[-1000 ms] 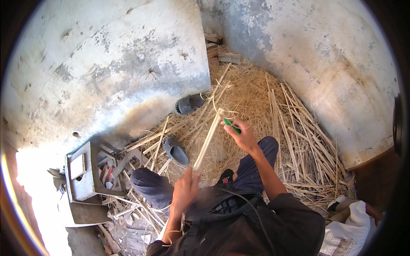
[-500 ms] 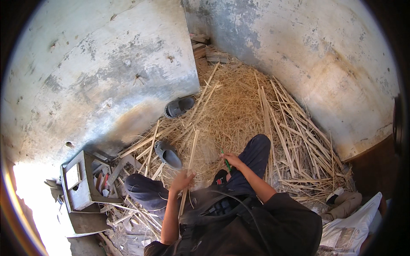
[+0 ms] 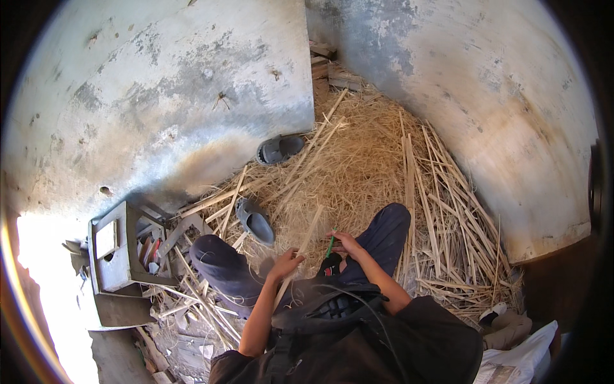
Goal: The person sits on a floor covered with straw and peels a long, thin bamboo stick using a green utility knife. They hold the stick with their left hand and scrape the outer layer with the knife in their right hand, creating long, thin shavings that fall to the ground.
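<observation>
I sit with my knees apart over a heap of pale shavings. My left hand (image 3: 286, 264) is closed round a long, flat bamboo strip (image 3: 311, 228), which slants from near my waist up and away over the shavings. To its right, my right hand (image 3: 347, 244) is closed on a thin green-handled tool (image 3: 330, 242), by the inside of my right knee. The tool looks like a small knife, but its blade is too small to make out. A few thin curled shavings (image 3: 241, 296) hang on my left trouser leg.
Two grey clogs (image 3: 256, 222) lie to the left among strips. A pile of split strips (image 3: 453, 214) runs along the right wall (image 3: 486, 109). A worn wooden box frame (image 3: 121, 253) stands at left, and a white sack (image 3: 521, 355) lies at lower right.
My left hand has moved slightly right and up, and the strip has shifted right with it. The green tool now points more downward. The whole view has shifted a little.
</observation>
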Demonstrator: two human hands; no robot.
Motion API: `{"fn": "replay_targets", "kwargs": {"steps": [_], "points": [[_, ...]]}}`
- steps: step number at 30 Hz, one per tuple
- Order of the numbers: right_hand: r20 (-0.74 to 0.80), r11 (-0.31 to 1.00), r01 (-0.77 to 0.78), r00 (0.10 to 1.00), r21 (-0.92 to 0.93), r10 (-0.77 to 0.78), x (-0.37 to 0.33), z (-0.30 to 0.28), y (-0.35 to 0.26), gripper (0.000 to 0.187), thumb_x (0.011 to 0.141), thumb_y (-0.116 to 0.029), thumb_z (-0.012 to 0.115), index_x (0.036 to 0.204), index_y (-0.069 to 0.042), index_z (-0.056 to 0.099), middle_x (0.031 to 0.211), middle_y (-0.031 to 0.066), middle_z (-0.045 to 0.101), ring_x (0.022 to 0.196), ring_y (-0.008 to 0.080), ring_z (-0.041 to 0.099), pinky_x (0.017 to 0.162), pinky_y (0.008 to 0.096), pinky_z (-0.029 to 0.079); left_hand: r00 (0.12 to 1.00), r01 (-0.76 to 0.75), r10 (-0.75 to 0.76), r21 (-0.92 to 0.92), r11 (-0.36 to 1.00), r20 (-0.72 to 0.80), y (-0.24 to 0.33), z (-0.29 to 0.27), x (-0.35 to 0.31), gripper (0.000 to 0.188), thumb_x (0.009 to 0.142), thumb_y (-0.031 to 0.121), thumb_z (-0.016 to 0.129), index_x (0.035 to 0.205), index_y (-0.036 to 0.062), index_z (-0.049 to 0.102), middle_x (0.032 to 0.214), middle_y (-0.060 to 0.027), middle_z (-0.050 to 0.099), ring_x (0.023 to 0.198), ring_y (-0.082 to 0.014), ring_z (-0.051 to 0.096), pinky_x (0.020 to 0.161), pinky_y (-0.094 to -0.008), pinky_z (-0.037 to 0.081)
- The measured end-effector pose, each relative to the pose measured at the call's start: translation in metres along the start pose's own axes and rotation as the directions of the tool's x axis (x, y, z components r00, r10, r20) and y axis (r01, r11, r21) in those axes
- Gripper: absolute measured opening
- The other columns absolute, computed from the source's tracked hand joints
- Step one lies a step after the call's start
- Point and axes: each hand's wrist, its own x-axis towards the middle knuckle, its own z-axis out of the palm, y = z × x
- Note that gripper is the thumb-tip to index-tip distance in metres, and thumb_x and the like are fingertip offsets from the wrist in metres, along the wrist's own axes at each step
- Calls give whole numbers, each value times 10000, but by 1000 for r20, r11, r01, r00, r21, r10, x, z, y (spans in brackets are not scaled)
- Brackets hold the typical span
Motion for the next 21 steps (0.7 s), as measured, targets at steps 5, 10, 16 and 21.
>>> {"fn": "replay_targets", "kwargs": {"steps": [5, 10, 16, 21], "points": [[88, 990, 32, 995, 135, -44, -13, 7, -1, 437, 1114, -345, 607, 1427, -44, 656, 1234, 87, 706, 1108, 209, 726, 947, 353, 607, 993, 86, -92, 74, 994, 77, 36, 14, -1, 644, 995, 338, 725, 1500, -12, 532, 1289, -205, 702, 1086, -291, 719, 923, -379, 563], [156, 982, 31, 986, 186, -61, -23, 20, 7, 446, 1093, -341, 649, 1426, -44, 658, 1261, 94, 717, 1113, 197, 735, 982, 345, 589, 964, 150, -117, -125, 981, 239, 35, 20, 4, 518, 1017, 325, 714, 1389, -18, 603, 1146, -150, 747, 886, -236, 761, 817, -351, 595], [169, 989, -60, 985, 133, 37, -28, 22, -1, 498, 1093, -375, 640, 1458, -36, 627, 1270, 105, 718, 1169, 214, 714, 999, 366, 583, 971, 110, -94, -62, 992, 219, 16, 22, 15, 363, 1033, 305, 714, 1198, -18, 697, 947, -100, 757, 725, -195, 758, 671, -332, 605], [126, 992, -79, 990, 99, 66, -18, 18, 8, 506, 1080, -410, 652, 1434, -50, 643, 1270, 97, 734, 1120, 219, 739, 958, 364, 600, 965, 180, -159, -87, 980, 206, 36, 20, 5, 366, 1037, 309, 707, 1201, -18, 699, 930, -93, 753, 696, -190, 751, 613, -340, 599]]}}
